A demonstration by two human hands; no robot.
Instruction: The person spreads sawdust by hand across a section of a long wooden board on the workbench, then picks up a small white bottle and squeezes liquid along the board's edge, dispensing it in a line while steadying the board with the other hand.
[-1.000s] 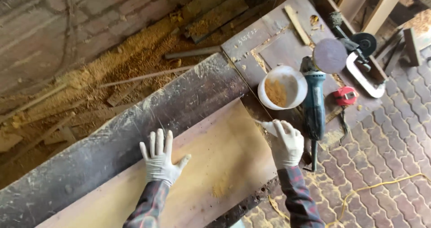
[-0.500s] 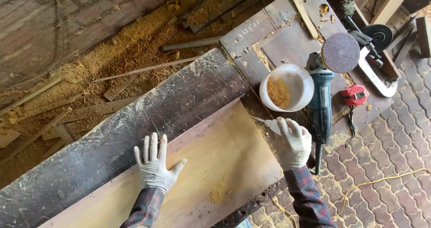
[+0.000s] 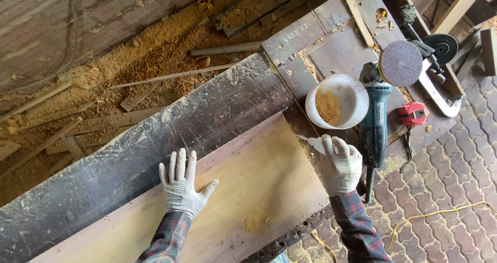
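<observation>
L hand (image 3: 181, 186) flat & released on wood board (image 3: 248, 190), R hand (image 3: 340, 164) grasping small white bottle (image 3: 315, 144) nr tub (image 3: 336, 101) w/ sawdust.

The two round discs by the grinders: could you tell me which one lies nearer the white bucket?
The purplish-brown sanding disc on the teal angle grinder, right beside the white bucket; the dark disc lies farther right, by the bench edge.

A long, dark, scuffed surface (image 3: 155, 154) ran slantwise, dusted with sawdust. On it lay a pale plywood sheet (image 3: 259, 190) with a small sawdust heap (image 3: 252, 223) (near its lower edge). Further along sat a white tub of sawdust (image 3: 336, 101), a teal angle grinder (image 3: 375, 123) just beside it, and a red tape measure (image 3: 412, 113) — all on grey boards (image 3: 331, 50).
</observation>
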